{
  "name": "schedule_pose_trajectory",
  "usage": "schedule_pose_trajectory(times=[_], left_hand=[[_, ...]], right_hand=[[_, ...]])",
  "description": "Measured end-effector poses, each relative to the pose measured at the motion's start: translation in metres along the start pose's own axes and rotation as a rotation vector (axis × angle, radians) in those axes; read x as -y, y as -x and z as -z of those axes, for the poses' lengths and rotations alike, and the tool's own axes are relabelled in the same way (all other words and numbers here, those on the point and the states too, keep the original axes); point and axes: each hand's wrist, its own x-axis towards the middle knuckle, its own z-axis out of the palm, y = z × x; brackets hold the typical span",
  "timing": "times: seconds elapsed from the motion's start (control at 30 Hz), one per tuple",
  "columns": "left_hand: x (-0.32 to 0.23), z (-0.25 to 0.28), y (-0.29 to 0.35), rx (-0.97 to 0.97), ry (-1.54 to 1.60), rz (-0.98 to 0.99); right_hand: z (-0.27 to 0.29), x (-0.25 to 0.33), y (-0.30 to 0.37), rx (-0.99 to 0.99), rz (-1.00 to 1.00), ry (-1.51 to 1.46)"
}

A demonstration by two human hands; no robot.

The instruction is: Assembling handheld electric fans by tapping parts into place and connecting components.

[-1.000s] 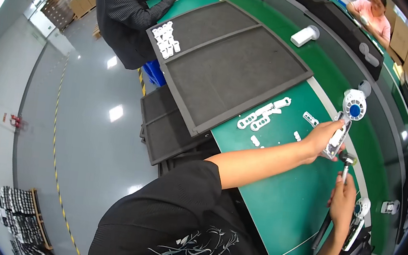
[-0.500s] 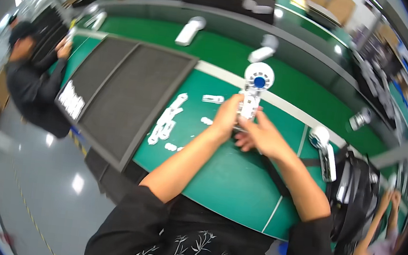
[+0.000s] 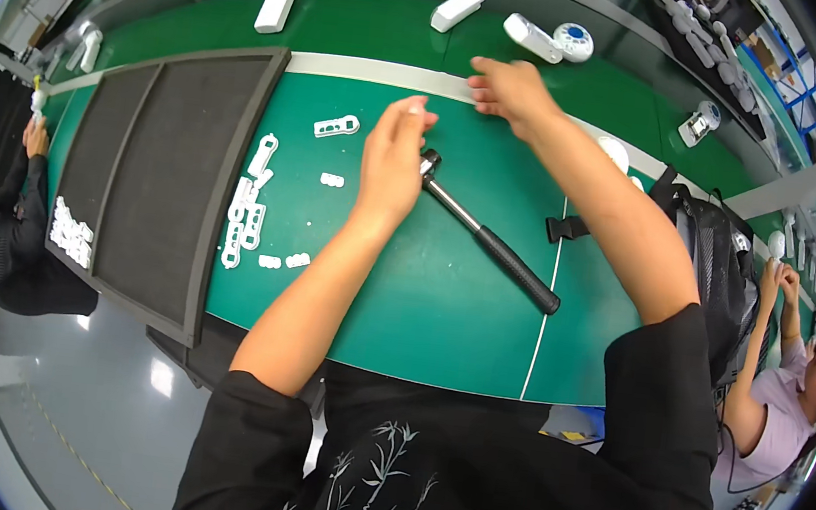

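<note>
A white handheld device with a round, blue-centred head [image 3: 573,42] lies on the green conveyor belt at the far side. Just short of it is my right hand [image 3: 515,96], empty, fingers stretched out toward the left. My left hand [image 3: 393,165] hovers over the green bench with its fingers up and loosely apart; nothing shows in it, though part of the palm is hidden. Beside that hand lies a hammer-like tool [image 3: 490,242] with a metal shaft and black grip. Left of it are a white slotted part [image 3: 337,126] and a small white piece [image 3: 332,180].
A black divided tray [image 3: 171,168] covers the bench's left side, beside a cluster of white parts [image 3: 239,221]. A black backpack [image 3: 714,260] sits at right, its buckle [image 3: 564,230] on the bench. More white devices [image 3: 282,1] lie on the belt. People work at both sides.
The white device has gone from my hands to the belt, let go. My hands have parted, the right reaching farther out. The hammer-like tool now shows fully, and the view has shifted.
</note>
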Motion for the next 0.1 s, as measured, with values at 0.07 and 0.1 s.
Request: schedule_pose_trajectory(times=[0.07,0.1], left_hand=[[0.0,-0.003,-0.002,0.071,-0.2,-0.05],[-0.003,-0.018,0.0,0.119,-0.25,-0.041]], right_hand=[[-0.022,-0.004,-0.031,-0.085,0.258,0.213],[0.0,-0.004,-0.073,-0.28,0.601,0.727]])
